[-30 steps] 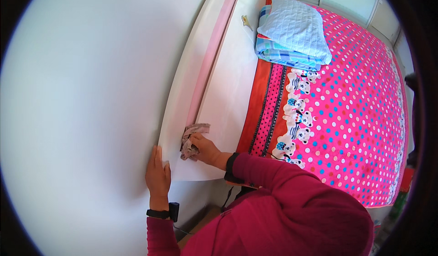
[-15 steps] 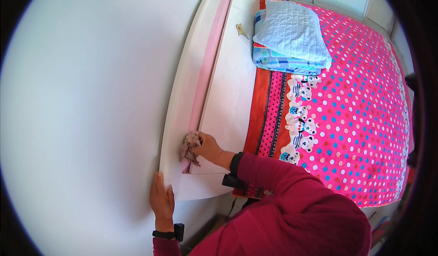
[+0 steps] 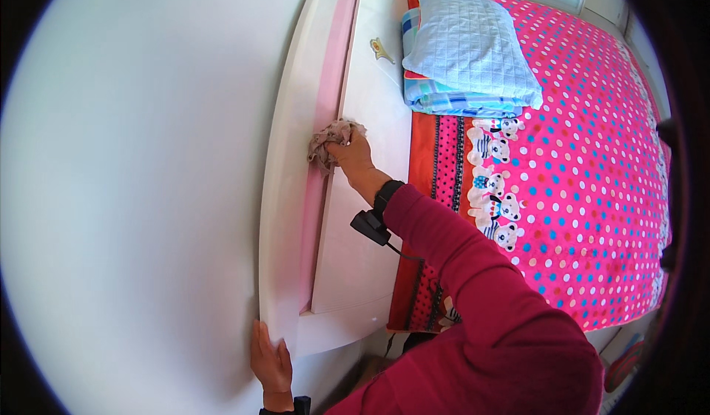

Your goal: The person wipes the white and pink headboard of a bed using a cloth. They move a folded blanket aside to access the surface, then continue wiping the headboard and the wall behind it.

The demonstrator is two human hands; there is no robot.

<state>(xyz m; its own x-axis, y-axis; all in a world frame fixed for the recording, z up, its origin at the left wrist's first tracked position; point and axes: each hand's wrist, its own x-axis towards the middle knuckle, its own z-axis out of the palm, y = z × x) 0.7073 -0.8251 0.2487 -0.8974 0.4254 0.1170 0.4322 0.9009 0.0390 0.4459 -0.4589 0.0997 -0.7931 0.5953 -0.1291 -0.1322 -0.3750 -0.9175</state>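
A crumpled greyish-pink cloth (image 3: pixel 330 143) is bunched in my right hand (image 3: pixel 358 162), whose fingers are closed round it. It presses on the pink band (image 3: pixel 322 186) along the top of a white headboard (image 3: pixel 362 223), overlapping the edge beside the band. My left hand (image 3: pixel 272 359) rests against the headboard's near outer corner by the wall. Its fingers are stretched out with the thumb apart, and nothing is in it. Part of that hand's fingers is hidden at the board's edge.
Right of the headboard lies a bed with a pink dotted cover (image 3: pixel 584 156). A light-blue pillow (image 3: pixel 470 45) sits on a folded checked quilt (image 3: pixel 444 103). The white wall (image 3: pixel 148 193) runs along the left. A small gold ornament (image 3: pixel 381 49) is on the headboard.
My right hand has slid the cloth away from me along the pink band. My left hand stays at the corner, while the whole view has shifted a little.
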